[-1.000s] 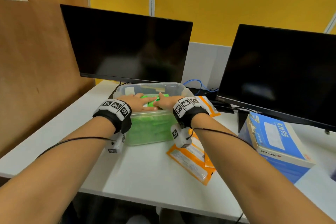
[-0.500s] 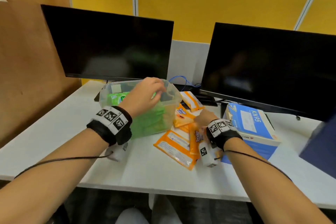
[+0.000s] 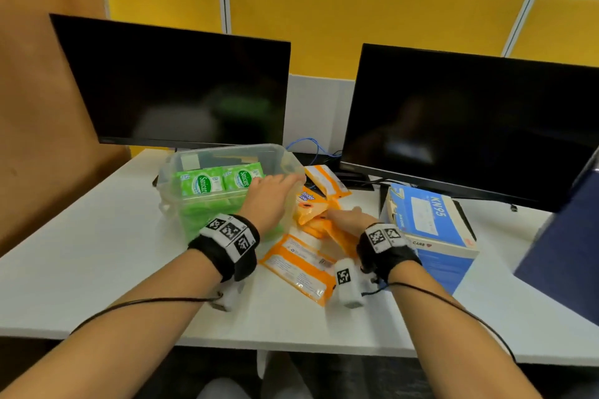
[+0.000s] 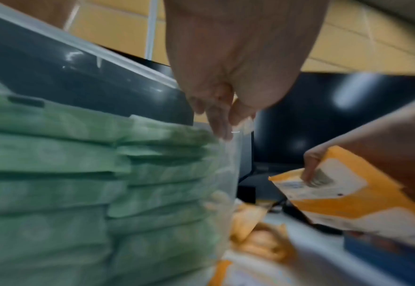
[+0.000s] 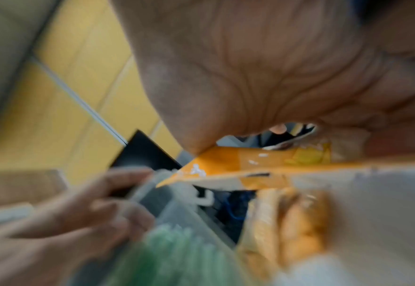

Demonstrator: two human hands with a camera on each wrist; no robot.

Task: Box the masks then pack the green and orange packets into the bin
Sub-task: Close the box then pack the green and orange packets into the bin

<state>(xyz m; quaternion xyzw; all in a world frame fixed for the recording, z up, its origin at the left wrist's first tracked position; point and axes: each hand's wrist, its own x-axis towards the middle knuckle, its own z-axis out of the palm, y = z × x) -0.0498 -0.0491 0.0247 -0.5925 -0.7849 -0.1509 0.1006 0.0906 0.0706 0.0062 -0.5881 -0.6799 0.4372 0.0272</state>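
A clear plastic bin (image 3: pixel 227 150) on the white desk holds stacked green packets (image 3: pixel 201 185) (image 4: pixel 66 174). My left hand (image 3: pixel 285 183) reaches over the bin's right rim, with its fingers (image 4: pixel 219 120) curled on that rim (image 5: pixel 142 191). Just right of the bin, my right hand (image 3: pixel 340 214) grips an orange packet (image 4: pixel 348 193) (image 5: pixel 238 164) and holds it above the desk. Several more orange packets (image 3: pixel 301 266) lie between the bin and the blue KN95 mask box (image 3: pixel 428 220). Both wrist views are blurred.
Two dark monitors (image 3: pixel 181 87) (image 3: pixel 470 126) stand behind the bin and the box, with cables between their stands. A wooden partition (image 3: pixel 42 107) closes off the left side. A dark blue object (image 3: pixel 570 253) juts in at the right edge.
Both hands were pressing down on the green packets in the bin. The right hand has moved out to the orange pile and taken a packet; the left has shifted to the bin's right rim.
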